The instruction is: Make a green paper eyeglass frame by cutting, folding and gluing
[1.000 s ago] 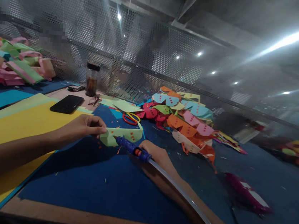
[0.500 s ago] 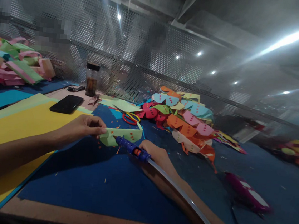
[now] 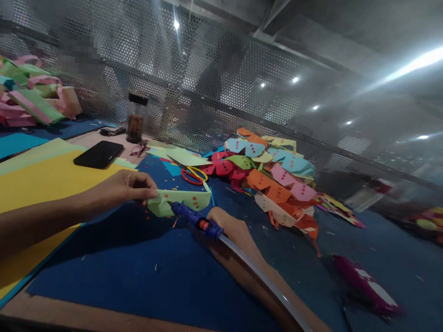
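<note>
My left hand [image 3: 133,188] pinches the left end of a folded light green paper piece [image 3: 159,208] with small orange-red squares on it. In my right hand [image 3: 234,231] is a blue hot glue gun [image 3: 195,219], its nozzle at the face of the green paper. A long clear glue stick [image 3: 271,287] runs out of the back of the gun toward the lower right. The fingers of my right hand are mostly hidden behind the gun. Scissors with red and yellow handles [image 3: 193,175] lie just beyond the paper.
Many coloured paper pieces [image 3: 271,185] are heaped behind and to the right. A phone [image 3: 98,154] rests on yellow sheets [image 3: 43,183] at left, near a jar [image 3: 135,119]. A purple object [image 3: 366,285] lies at right. Blue sheeting [image 3: 152,281] covers the table before a perforated screen [image 3: 116,69].
My hands, the green paper and the glue gun keep almost the same positions. Beyond the screen, a dim figure has shifted slightly.
</note>
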A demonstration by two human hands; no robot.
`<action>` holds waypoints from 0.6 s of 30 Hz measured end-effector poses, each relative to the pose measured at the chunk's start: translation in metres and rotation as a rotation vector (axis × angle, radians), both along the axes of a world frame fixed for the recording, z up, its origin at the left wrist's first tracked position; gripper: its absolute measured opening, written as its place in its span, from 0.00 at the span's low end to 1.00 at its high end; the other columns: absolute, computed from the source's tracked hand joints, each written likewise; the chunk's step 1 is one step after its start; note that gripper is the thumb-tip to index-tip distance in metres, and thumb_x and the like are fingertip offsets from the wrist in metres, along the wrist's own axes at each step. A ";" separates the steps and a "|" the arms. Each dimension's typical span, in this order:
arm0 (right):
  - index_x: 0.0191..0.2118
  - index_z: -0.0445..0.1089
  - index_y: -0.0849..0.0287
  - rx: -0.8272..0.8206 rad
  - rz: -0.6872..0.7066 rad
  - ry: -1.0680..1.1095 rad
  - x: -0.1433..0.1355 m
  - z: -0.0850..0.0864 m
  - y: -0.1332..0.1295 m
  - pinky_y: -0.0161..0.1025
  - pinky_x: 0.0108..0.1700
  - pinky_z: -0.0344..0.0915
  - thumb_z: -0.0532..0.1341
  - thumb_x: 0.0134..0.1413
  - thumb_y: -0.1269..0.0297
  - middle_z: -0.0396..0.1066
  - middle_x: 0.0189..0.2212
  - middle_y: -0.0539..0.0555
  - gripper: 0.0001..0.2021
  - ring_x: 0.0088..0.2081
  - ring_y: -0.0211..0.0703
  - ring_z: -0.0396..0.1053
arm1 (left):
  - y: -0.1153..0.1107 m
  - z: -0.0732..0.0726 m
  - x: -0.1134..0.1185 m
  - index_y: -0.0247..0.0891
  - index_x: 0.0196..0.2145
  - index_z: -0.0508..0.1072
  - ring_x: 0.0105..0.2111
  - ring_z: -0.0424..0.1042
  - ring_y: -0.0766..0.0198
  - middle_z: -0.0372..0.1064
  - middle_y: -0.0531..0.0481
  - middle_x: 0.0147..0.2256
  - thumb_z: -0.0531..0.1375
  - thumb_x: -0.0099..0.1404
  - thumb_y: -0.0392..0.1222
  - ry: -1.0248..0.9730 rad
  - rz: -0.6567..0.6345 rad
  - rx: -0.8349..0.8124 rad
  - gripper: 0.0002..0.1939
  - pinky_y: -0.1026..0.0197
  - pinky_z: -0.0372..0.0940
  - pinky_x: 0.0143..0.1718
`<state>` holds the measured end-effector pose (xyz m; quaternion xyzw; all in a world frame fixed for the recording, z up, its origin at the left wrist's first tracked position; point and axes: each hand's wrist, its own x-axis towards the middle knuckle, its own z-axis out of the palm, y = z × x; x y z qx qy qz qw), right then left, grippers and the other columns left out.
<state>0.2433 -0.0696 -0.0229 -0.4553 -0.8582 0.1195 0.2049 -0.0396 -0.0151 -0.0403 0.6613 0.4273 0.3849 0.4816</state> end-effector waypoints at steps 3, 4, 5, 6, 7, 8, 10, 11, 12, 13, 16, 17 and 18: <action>0.31 0.58 0.55 -0.003 -0.015 -0.009 0.000 0.001 -0.001 0.35 0.28 0.48 0.55 0.63 0.61 0.65 0.29 0.48 0.10 0.28 0.38 0.61 | 0.000 0.000 0.000 0.38 0.28 0.75 0.26 0.70 0.65 0.70 0.53 0.24 0.67 0.57 0.50 -0.009 0.002 -0.008 0.12 0.61 0.65 0.32; 0.31 0.58 0.55 -0.003 -0.017 -0.013 0.000 0.001 -0.001 0.35 0.28 0.48 0.55 0.63 0.60 0.65 0.29 0.48 0.10 0.28 0.38 0.61 | 0.000 0.000 0.000 0.38 0.28 0.75 0.26 0.70 0.65 0.70 0.54 0.24 0.67 0.57 0.49 -0.015 0.003 -0.009 0.12 0.61 0.65 0.31; 0.30 0.58 0.55 -0.001 -0.017 -0.015 0.001 0.001 -0.001 0.35 0.28 0.48 0.55 0.64 0.60 0.64 0.28 0.48 0.11 0.28 0.38 0.60 | 0.001 0.000 0.000 0.38 0.28 0.75 0.25 0.70 0.65 0.70 0.54 0.24 0.67 0.57 0.49 -0.020 0.004 -0.010 0.12 0.62 0.65 0.31; 0.30 0.57 0.55 0.002 -0.017 -0.017 0.001 0.001 -0.001 0.35 0.28 0.47 0.55 0.64 0.59 0.64 0.28 0.48 0.11 0.27 0.37 0.60 | 0.001 0.000 0.000 0.38 0.28 0.75 0.25 0.70 0.65 0.70 0.54 0.24 0.67 0.57 0.49 -0.025 0.001 -0.013 0.12 0.62 0.65 0.31; 0.30 0.57 0.55 0.005 -0.017 -0.020 0.001 0.000 -0.001 0.35 0.28 0.47 0.55 0.64 0.59 0.64 0.28 0.48 0.11 0.27 0.37 0.59 | 0.001 0.000 0.000 0.38 0.28 0.75 0.25 0.70 0.65 0.70 0.54 0.24 0.68 0.57 0.49 -0.030 -0.002 -0.015 0.12 0.62 0.65 0.31; 0.30 0.57 0.55 0.007 -0.019 -0.022 0.001 0.000 -0.001 0.35 0.28 0.47 0.55 0.64 0.58 0.64 0.28 0.48 0.12 0.27 0.37 0.59 | 0.001 0.000 0.000 0.38 0.28 0.75 0.26 0.70 0.65 0.70 0.54 0.24 0.68 0.57 0.49 -0.035 -0.004 -0.016 0.12 0.62 0.65 0.31; 0.30 0.56 0.55 0.004 -0.022 -0.026 0.001 0.000 0.000 0.35 0.28 0.46 0.55 0.65 0.58 0.64 0.28 0.48 0.12 0.27 0.38 0.59 | 0.000 0.000 0.000 0.38 0.28 0.75 0.26 0.70 0.65 0.70 0.54 0.24 0.68 0.57 0.49 -0.039 -0.007 -0.021 0.12 0.62 0.65 0.32; 0.30 0.56 0.55 0.001 -0.023 -0.025 0.001 0.000 0.000 0.35 0.28 0.46 0.55 0.65 0.58 0.63 0.28 0.48 0.12 0.27 0.38 0.59 | 0.000 0.000 0.000 0.38 0.28 0.75 0.26 0.70 0.66 0.70 0.54 0.24 0.67 0.58 0.49 -0.038 -0.007 -0.025 0.12 0.63 0.65 0.32; 0.30 0.56 0.55 -0.002 -0.022 -0.024 0.001 0.000 0.000 0.35 0.28 0.46 0.55 0.65 0.58 0.63 0.28 0.48 0.12 0.27 0.37 0.59 | 0.000 0.000 0.000 0.38 0.28 0.75 0.26 0.69 0.66 0.70 0.54 0.24 0.67 0.58 0.49 -0.038 -0.003 -0.026 0.12 0.63 0.65 0.32; 0.30 0.56 0.55 -0.006 -0.021 -0.024 0.001 0.000 0.000 0.35 0.28 0.46 0.55 0.65 0.58 0.63 0.28 0.48 0.12 0.27 0.37 0.60 | 0.000 -0.001 0.000 0.38 0.28 0.75 0.26 0.69 0.66 0.70 0.54 0.24 0.67 0.58 0.49 -0.039 0.001 -0.026 0.12 0.63 0.65 0.32; 0.31 0.57 0.55 -0.007 -0.019 -0.018 0.000 0.001 -0.001 0.35 0.28 0.47 0.55 0.65 0.59 0.63 0.28 0.48 0.12 0.27 0.37 0.60 | 0.001 -0.002 -0.001 0.38 0.29 0.75 0.26 0.68 0.67 0.69 0.54 0.24 0.67 0.59 0.48 -0.045 0.001 -0.020 0.11 0.63 0.64 0.32; 0.31 0.56 0.55 -0.007 -0.014 -0.017 0.000 0.001 -0.001 0.35 0.28 0.47 0.55 0.65 0.59 0.63 0.28 0.48 0.11 0.27 0.37 0.60 | 0.001 -0.002 -0.001 0.38 0.29 0.75 0.26 0.68 0.67 0.69 0.54 0.24 0.67 0.59 0.48 -0.046 -0.002 -0.019 0.11 0.63 0.64 0.32; 0.31 0.56 0.55 -0.004 -0.009 -0.015 0.000 0.002 -0.002 0.35 0.28 0.47 0.55 0.65 0.60 0.63 0.28 0.48 0.11 0.27 0.37 0.60 | 0.001 -0.003 -0.001 0.37 0.29 0.75 0.26 0.68 0.67 0.69 0.54 0.24 0.67 0.59 0.48 -0.046 -0.005 -0.021 0.11 0.64 0.63 0.32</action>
